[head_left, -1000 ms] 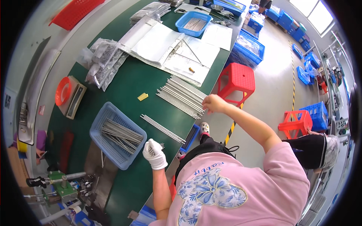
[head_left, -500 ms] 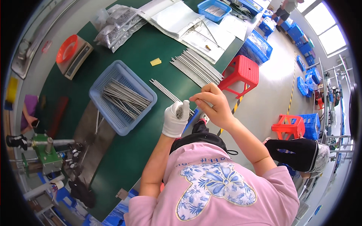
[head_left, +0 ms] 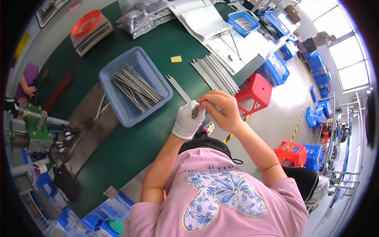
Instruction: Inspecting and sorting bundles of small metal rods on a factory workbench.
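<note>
My left hand (head_left: 184,123), in a white glove, is closed around a bundle of thin metal tubes (head_left: 195,113), whose hollow ends face up. My bare right hand (head_left: 223,111) meets the gloved fingertips, its thumb and forefinger pinched together; whatever lies between them is too small to make out. Just beyond the glove, a few metal rods (head_left: 177,88) lie on the green table (head_left: 130,148). Farther off is a wide row of similar rods (head_left: 215,74). To the left, a blue basket (head_left: 106,79) holds a loose pile of rods (head_left: 136,87).
An orange dish (head_left: 86,22) rests on a scale at far left. Bagged parts (head_left: 146,17), an open binder (head_left: 193,17) and a small blue basket (head_left: 233,17) line the back. A green machine (head_left: 39,128) stands left, a red stool (head_left: 258,93) right. Other people are nearby.
My right hand has come in against the gloved left fingertips, where a small gap showed before. The whole view has shifted and turned slightly. The left hand still grips the tubes.
</note>
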`<state>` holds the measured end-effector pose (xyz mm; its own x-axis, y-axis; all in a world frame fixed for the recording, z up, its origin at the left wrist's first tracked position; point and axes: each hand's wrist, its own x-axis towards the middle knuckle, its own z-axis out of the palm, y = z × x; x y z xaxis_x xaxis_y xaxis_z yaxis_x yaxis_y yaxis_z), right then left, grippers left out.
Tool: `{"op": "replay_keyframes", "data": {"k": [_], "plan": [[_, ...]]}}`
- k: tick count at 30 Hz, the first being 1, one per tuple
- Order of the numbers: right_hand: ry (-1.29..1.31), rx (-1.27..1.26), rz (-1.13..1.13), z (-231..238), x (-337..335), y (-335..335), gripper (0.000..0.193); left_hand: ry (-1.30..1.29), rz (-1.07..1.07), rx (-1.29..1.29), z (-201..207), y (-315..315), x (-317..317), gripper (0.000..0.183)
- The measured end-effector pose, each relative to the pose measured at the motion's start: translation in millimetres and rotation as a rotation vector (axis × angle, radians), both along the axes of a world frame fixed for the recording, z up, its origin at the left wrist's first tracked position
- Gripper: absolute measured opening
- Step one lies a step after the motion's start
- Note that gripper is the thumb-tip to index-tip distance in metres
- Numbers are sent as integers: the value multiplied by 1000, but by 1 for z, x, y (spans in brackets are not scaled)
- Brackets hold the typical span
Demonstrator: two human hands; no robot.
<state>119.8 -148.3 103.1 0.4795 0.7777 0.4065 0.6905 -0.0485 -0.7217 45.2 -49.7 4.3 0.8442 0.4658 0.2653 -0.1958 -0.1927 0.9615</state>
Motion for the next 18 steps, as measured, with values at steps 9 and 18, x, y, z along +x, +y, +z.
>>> {"op": "replay_keyframes", "data": {"k": [9,18], "plan": [[-447,-105,-5,11,0,1,9,-46,-26,38,-2,1,3,16],[-590,-179,-42,14,3,1,7,-34,-5,96,0,2,7,15]]}}
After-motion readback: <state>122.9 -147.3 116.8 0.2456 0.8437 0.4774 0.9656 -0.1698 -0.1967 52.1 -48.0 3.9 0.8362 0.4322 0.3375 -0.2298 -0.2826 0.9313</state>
